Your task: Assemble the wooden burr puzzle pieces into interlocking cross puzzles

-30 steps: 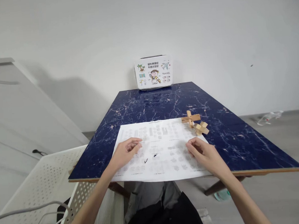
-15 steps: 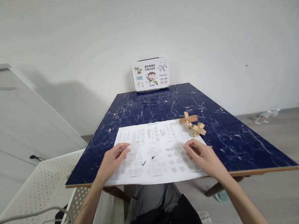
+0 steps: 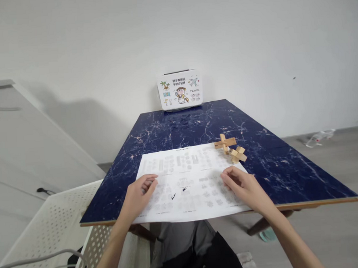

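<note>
A white printed sheet [image 3: 184, 170] lies at the near edge of the table, covered with faint diagrams. My left hand [image 3: 140, 195] rests over its left side, fingers loosely bent, thumb apart from them, holding nothing. Over the right side is my right hand [image 3: 239, 183], also loosely curled with nothing visible in it. Just beyond the right hand, a wooden burr puzzle [image 3: 238, 154] sits by the sheet's far right corner. Beside it stands a cross-shaped wooden piece [image 3: 225, 142]. Two small black marks or bits [image 3: 173, 196] show on the paper; I cannot tell which.
The dark blue marbled table [image 3: 178, 128] reaches back to the wall. At its far end stands a white box with cartoon prints [image 3: 180, 90]. A white perforated rack [image 3: 54, 210] with cables adjoins on the left. A clear plastic item [image 3: 319, 138] lies on the floor at right.
My left hand has shifted slightly to the right and down over the sheet. The right hand is almost still. The wooden pieces stay in place.
</note>
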